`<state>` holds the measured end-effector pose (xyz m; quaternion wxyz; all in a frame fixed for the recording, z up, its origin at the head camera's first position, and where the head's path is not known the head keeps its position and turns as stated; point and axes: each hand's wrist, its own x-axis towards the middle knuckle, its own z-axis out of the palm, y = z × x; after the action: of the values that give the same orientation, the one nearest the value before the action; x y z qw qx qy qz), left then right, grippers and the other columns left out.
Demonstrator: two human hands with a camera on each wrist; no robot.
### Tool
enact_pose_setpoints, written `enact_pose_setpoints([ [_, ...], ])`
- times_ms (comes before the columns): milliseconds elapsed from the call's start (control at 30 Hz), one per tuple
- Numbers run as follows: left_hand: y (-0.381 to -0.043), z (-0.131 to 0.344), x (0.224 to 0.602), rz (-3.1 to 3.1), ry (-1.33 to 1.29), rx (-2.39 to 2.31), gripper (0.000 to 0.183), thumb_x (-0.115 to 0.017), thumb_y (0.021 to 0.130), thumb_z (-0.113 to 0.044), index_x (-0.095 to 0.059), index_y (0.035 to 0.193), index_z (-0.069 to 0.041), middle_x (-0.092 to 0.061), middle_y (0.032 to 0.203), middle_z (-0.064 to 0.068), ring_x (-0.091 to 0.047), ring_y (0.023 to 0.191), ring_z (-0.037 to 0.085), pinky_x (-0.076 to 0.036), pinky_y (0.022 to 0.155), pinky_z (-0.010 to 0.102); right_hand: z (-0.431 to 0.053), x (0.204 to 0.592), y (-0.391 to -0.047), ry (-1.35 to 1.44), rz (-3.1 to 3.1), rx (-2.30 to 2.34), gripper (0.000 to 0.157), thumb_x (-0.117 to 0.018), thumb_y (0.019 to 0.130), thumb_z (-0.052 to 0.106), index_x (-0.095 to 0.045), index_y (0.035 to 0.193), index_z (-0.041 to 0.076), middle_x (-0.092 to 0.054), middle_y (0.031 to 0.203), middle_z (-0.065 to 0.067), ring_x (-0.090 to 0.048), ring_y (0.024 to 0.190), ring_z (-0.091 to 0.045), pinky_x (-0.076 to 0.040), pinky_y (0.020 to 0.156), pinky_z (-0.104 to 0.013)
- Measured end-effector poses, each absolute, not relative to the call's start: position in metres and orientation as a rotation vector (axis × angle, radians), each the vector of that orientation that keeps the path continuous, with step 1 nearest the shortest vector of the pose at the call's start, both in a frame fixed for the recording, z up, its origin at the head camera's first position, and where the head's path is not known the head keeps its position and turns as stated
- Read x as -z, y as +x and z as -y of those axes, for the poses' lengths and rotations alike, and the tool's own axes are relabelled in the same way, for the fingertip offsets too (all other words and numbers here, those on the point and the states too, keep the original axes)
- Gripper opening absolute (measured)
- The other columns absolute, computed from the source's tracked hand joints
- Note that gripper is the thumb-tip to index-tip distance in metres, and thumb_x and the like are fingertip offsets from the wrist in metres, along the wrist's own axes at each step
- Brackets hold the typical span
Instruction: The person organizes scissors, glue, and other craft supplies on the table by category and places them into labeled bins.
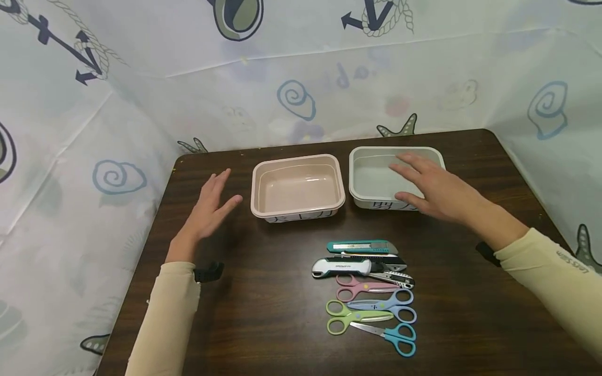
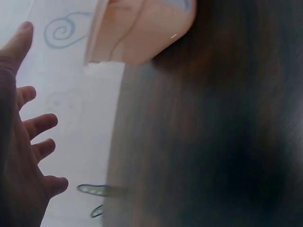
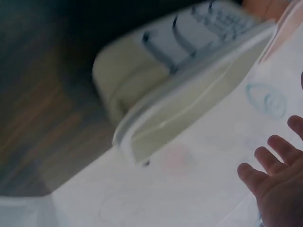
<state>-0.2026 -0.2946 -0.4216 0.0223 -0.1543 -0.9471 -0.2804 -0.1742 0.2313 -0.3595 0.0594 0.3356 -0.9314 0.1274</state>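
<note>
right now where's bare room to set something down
Bare tabletop lies between the left sleeve and the column of cutters and scissors, and again between that column and the right sleeve. The column itself is crowded, and the pink bin and green bin leave only a narrow gap.

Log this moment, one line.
left hand empty, near pink rectangular tub; right hand empty, near greenish rectangular tub; colourful scissors, cutters on brown table

Tubs and hands, partly lost.
Head view: right hand (image 1: 435,190) covers part of grey-green tub (image 1: 373,176); near side of desk (image 1: 263,324) cut off; white knife (image 1: 345,268) printing too small to read. Right wrist: label (image 3: 196,34) lettering blurred. Left wrist: pink tub (image 2: 142,32) cut by top edge, left hand (image 2: 21,161) by left.
</note>
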Motion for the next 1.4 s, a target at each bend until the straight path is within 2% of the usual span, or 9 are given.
enact_pose_setpoints([
  [133, -0.200, 0.286, 0.438, 2.860, -0.484, 1.038, 0.072, -0.053, 0.100, -0.045, -0.016, 0.159, -0.026, -0.014, 0.163, 0.004, -0.001, 0.149, 0.028, -0.010, 0.109, 0.066, -0.212, 0.375, -0.159, 1.170, 2.676, -0.462, 0.061, -0.073, 0.089, 0.023, -0.049, 0.143, 0.004, -0.041, 0.147, -0.021, -0.041, 0.132, -0.040, -0.036, 0.102, -0.056],
  [300, -0.196, 0.269, 0.453, 2.747, -0.516, 1.227, 0.073, -0.058, 0.099, -0.037, -0.015, 0.158, -0.028, -0.020, 0.161, 0.007, -0.015, 0.147, 0.028, -0.015, 0.111, 0.062, -0.185, 0.402, -0.135, 1.354, 2.580, -0.515, 0.057, -0.074, 0.088, 0.023, -0.055, 0.137, 0.003, -0.048, 0.143, -0.018, -0.046, 0.130, -0.034, -0.040, 0.101, -0.050],
  [433, -0.193, 0.255, 0.466, 2.697, -0.513, 1.303, 0.080, -0.063, 0.096, -0.037, -0.015, 0.159, -0.026, -0.024, 0.159, 0.012, -0.021, 0.146, 0.027, -0.017, 0.111, 0.060, -0.166, 0.424, -0.116, 1.470, 2.640, -0.523, 0.056, -0.071, 0.091, 0.026, -0.053, 0.140, 0.004, -0.046, 0.146, -0.016, -0.043, 0.133, -0.033, -0.039, 0.103, -0.048],
  [600, -0.189, 0.242, 0.478, 2.658, -0.503, 1.392, 0.087, -0.066, 0.093, -0.039, -0.012, 0.159, -0.024, -0.024, 0.159, 0.009, -0.024, 0.145, 0.028, -0.019, 0.112, 0.057, -0.151, 0.446, -0.099, 1.554, 2.746, -0.542, 0.058, -0.065, 0.095, 0.029, -0.048, 0.145, 0.006, -0.042, 0.150, -0.017, -0.039, 0.137, -0.034, -0.036, 0.106, -0.050],
  [767, -0.187, 0.233, 0.483, 2.649, -0.485, 1.436, 0.089, -0.068, 0.092, -0.039, -0.012, 0.159, -0.023, -0.018, 0.162, 0.003, -0.026, 0.144, 0.025, -0.022, 0.112, 0.054, -0.140, 0.458, -0.090, 1.561, 2.728, -0.550, 0.058, -0.066, 0.094, 0.030, -0.050, 0.144, 0.006, -0.046, 0.147, -0.016, -0.043, 0.135, -0.032, -0.039, 0.104, -0.047],
  [867, -0.186, 0.230, 0.484, 2.628, -0.469, 1.458, 0.089, -0.070, 0.092, -0.034, -0.012, 0.159, -0.019, -0.016, 0.162, 0.005, -0.025, 0.144, 0.025, -0.021, 0.112, 0.053, -0.135, 0.461, -0.087, 1.555, 2.712, -0.518, 0.055, -0.068, 0.093, 0.029, -0.053, 0.141, 0.007, -0.051, 0.143, -0.014, -0.046, 0.133, -0.029, -0.040, 0.103, -0.045],
  [1100, -0.169, 0.209, 0.454, 2.587, -0.464, 1.537, 0.090, -0.070, 0.090, -0.010, -0.009, 0.156, 0.001, -0.015, 0.160, 0.022, -0.025, 0.142, 0.039, -0.021, 0.111, 0.055, -0.128, 0.464, -0.084, 1.519, 2.726, -0.389, 0.047, -0.070, 0.091, 0.019, -0.059, 0.135, 0.008, -0.056, 0.138, -0.012, -0.049, 0.130, -0.028, -0.042, 0.102, -0.042],
  [1400, -0.167, 0.211, 0.458, 2.560, -0.446, 1.572, 0.089, -0.069, 0.091, -0.008, -0.009, 0.156, 0.000, -0.016, 0.160, 0.022, -0.032, 0.139, 0.039, -0.026, 0.109, 0.053, -0.123, 0.463, -0.080, 1.468, 2.727, -0.310, 0.052, -0.079, 0.081, 0.007, -0.062, 0.131, 0.010, -0.058, 0.135, -0.010, -0.052, 0.128, -0.029, -0.046, 0.097, -0.041],
])
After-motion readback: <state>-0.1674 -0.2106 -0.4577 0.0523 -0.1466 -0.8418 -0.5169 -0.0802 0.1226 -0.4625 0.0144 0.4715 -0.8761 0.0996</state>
